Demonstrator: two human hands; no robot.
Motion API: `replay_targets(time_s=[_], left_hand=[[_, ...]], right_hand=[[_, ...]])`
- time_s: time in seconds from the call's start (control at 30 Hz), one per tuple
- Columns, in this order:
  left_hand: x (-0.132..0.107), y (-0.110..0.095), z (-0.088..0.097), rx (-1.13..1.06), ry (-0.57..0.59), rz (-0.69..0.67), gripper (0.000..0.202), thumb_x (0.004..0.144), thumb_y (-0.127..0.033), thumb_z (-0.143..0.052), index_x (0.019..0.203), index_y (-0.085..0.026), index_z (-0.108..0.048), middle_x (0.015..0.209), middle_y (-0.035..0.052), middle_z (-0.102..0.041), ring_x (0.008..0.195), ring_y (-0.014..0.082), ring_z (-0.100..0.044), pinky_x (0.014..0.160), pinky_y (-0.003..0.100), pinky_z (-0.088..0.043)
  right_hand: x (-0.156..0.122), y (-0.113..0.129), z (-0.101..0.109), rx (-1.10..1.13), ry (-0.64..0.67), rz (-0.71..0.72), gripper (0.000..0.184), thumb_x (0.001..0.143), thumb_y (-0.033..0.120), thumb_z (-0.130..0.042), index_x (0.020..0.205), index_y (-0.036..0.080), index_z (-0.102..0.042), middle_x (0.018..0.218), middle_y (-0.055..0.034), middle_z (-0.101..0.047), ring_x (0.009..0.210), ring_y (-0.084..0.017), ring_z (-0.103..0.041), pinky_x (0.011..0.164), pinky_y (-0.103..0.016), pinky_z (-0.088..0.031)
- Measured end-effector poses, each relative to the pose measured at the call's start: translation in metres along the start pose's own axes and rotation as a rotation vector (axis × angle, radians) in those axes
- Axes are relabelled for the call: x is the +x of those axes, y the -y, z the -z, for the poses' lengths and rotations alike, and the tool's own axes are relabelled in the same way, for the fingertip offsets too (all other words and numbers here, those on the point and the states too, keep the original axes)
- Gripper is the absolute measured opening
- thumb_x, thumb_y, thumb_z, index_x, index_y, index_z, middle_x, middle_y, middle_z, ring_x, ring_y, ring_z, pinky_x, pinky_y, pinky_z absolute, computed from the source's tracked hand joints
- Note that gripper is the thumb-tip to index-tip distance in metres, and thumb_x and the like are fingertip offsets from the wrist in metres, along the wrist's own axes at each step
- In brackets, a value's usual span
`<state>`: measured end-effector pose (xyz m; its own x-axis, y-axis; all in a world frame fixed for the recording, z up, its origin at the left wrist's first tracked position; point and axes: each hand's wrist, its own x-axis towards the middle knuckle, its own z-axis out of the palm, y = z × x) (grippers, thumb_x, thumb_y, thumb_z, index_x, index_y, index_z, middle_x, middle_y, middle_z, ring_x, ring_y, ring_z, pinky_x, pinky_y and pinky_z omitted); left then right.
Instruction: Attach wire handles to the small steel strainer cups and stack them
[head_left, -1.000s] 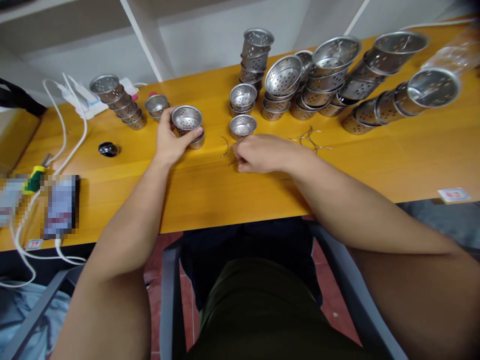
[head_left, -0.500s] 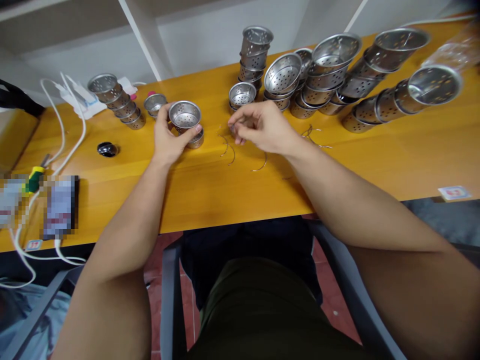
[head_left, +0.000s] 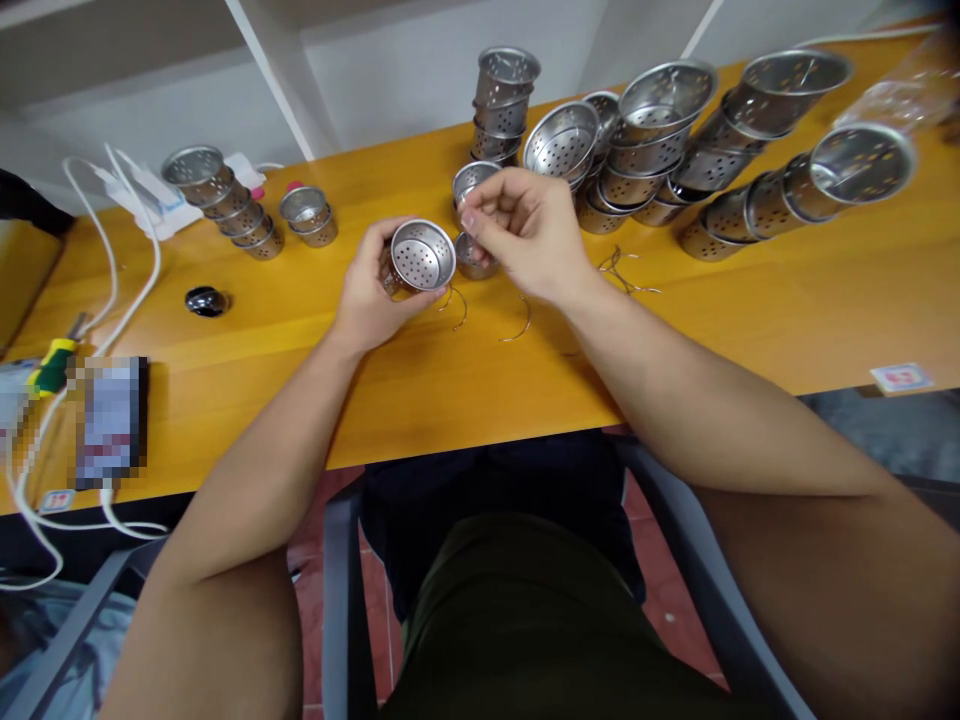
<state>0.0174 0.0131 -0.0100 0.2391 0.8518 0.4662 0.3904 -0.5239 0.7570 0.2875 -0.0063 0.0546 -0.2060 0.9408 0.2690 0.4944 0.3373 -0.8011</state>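
My left hand (head_left: 373, 290) is wrapped round a perforated metal cup (head_left: 423, 255), whose open mouth tilts up and toward me. To its right my right hand (head_left: 529, 235) has thumb and forefinger pinched together; whatever lies between them is too small to make out. Partly behind that hand stands a small stack of the same cups (head_left: 472, 182), its lower part covered by the fingers. Thin curved wires lie on the table: a bent wire (head_left: 460, 310) below the held cup, another wire (head_left: 517, 325) below my right hand, and a tangle of wires (head_left: 621, 270) beside my right forearm.
Leaning stacks of perforated cups (head_left: 652, 150) fill the back right of the wooden table (head_left: 450, 400). Further left are a tall cup stack (head_left: 217, 200), a short stack (head_left: 309, 215), a black round object (head_left: 207, 301), white cables (head_left: 150, 270), a screwdriver (head_left: 54, 366) and a phone (head_left: 112, 420).
My left hand has moved right with the cup, closer to my right hand, and the cup's mouth has tipped toward me. My right hand has risen slightly, still pinched.
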Motion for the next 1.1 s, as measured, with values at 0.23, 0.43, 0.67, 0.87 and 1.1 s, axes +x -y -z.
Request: replay_targets(time_s=[0.23,0.43,0.67,0.87,1.1], left_hand=[[0.008,0.036,-0.020,-0.080,0.012,0.037,0.115,0.069,-0.070,-0.126,0.160,-0.037,-0.064,0.169,0.0123,-0.074,0.167,0.0485,-0.075,0.137,0.066,-0.071],[0.018,0.036,-0.013,-0.045,0.018,0.030,0.119,0.063,-0.083,-0.125,0.155,-0.035,-0.067,0.166,0.0139,-0.076,0.166,0.0494,-0.075,0.144,0.067,-0.065],[0.021,0.071,-0.016,-0.070,0.045,-0.200,0.125,0.073,-0.105,-0.107,0.163,-0.032,-0.060,0.164,0.0145,-0.075,0.158,0.0449,-0.079,0.138,0.064,-0.067],[0.021,0.085,-0.028,-0.072,0.053,-0.338,0.121,0.084,-0.102,-0.103,0.172,-0.034,-0.056,0.165,0.0143,-0.074,0.157,0.0410,-0.080,0.136,0.056,-0.068],[0.015,0.063,-0.029,-0.022,0.049,-0.339,0.120,0.084,-0.102,-0.103,0.173,-0.036,-0.057,0.161,0.0119,-0.076,0.155,0.0415,-0.081,0.138,0.060,-0.067]], right_hand=[[0.004,-0.008,-0.007,-0.045,0.010,0.029,0.060,0.127,0.076,-0.056,0.159,0.029,-0.075,0.133,-0.0169,-0.088,0.100,-0.032,-0.088,0.088,-0.046,-0.074],[0.004,0.005,-0.022,-0.345,0.121,0.045,0.062,0.131,0.061,-0.058,0.178,0.023,-0.069,0.140,-0.0166,-0.089,0.118,-0.033,-0.087,0.102,-0.042,-0.071],[0.027,-0.046,-0.044,-0.078,-0.043,0.224,0.041,0.127,0.057,-0.071,0.144,0.023,-0.087,0.112,-0.0096,-0.085,0.096,-0.029,-0.082,0.096,-0.046,-0.073],[0.032,-0.060,-0.050,0.131,-0.164,0.318,0.017,0.118,0.044,-0.087,0.120,0.027,-0.088,0.092,-0.0023,-0.072,0.083,-0.026,-0.072,0.096,-0.048,-0.073],[0.022,-0.039,-0.059,0.115,-0.209,0.306,0.008,0.113,0.021,-0.079,0.117,0.026,-0.085,0.084,0.0010,-0.066,0.079,-0.023,-0.068,0.097,-0.046,-0.071]])
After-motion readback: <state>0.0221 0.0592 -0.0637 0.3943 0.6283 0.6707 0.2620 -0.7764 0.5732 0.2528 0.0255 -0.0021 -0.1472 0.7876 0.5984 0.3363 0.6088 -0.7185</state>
